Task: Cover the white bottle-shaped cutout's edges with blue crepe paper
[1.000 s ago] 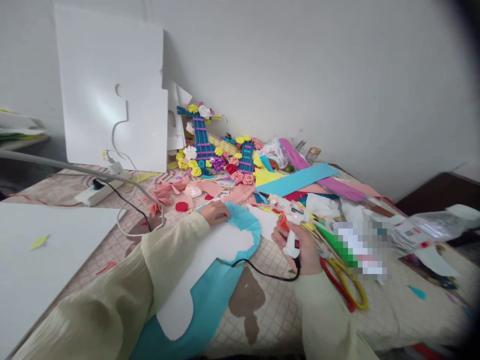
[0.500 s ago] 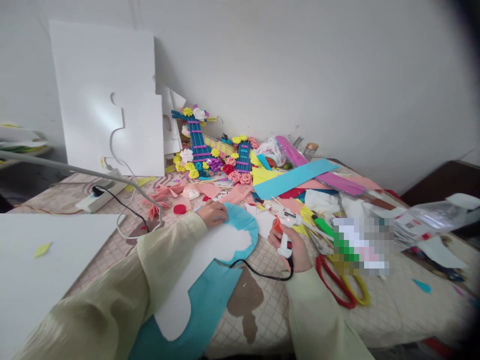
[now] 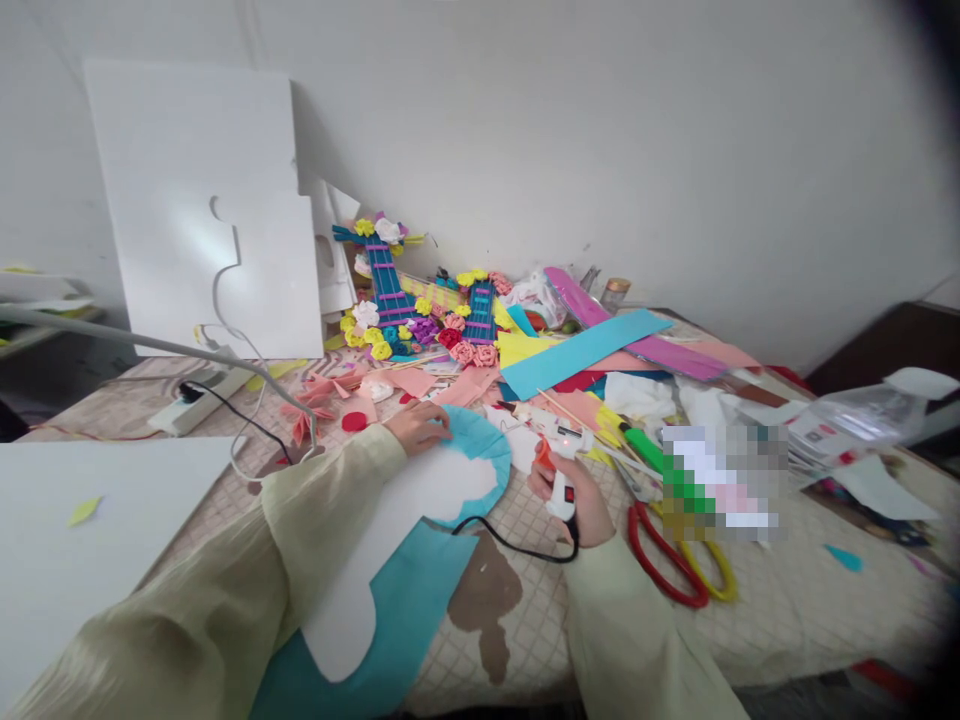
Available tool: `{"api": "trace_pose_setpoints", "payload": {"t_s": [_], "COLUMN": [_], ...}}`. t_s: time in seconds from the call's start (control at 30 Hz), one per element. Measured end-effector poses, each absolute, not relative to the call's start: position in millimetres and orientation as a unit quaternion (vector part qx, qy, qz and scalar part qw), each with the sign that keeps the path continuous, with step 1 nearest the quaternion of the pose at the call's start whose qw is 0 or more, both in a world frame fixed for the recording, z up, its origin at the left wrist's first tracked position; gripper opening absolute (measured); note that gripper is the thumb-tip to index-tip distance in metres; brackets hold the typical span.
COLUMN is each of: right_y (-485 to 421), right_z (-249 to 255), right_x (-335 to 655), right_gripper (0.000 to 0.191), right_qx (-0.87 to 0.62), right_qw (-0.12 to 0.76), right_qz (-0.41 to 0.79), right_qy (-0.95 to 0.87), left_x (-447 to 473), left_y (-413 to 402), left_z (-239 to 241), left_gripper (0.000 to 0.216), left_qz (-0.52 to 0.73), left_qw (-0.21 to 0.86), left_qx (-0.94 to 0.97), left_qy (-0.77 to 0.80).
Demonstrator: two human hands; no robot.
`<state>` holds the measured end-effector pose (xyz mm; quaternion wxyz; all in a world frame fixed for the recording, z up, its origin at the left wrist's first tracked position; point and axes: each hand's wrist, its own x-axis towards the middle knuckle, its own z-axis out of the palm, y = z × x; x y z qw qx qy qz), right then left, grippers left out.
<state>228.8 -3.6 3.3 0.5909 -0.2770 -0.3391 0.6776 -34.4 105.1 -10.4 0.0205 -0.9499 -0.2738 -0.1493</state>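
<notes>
A white board cutout with rounded lobes lies in front of me. Blue crepe paper is folded in pleats over its far rim, while a larger blue sheet spreads underneath. My left hand is at the far edge, its bent fingers closed on the pleated paper; the fingertips are partly hidden. To the right of the cutout, my right hand grips a white hot glue gun with an orange trigger. The gun's nozzle points left and away, above the table, and its black cord loops towards the cutout.
Scissors with red and yellow handles lie right of my right hand. Behind are paper strips and small flower-covered guitars. A power strip, a white board and a white lamp arm are on the left.
The view has shifted slightly. The glue gun has tilted a little, its nozzle now further left near the paper's far edge. My left hand stays on the blue paper.
</notes>
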Motion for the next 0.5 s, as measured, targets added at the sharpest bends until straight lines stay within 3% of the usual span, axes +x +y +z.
{"api": "trace_pose_setpoints", "payload": {"t_s": [0.5], "right_y": [-5], "right_z": [0], "right_x": [232], "right_gripper": [0.016], "right_qx": [-0.286], "right_qw": [0.589], "right_qz": [0.682], "right_qy": [-0.326], "left_x": [-48], "left_y": [96], "left_z": [-19], "left_gripper": [0.029], "left_qz": [-0.156], "left_qw": [0.038], "left_qx": [-0.955], "left_qy": [-0.250]}}
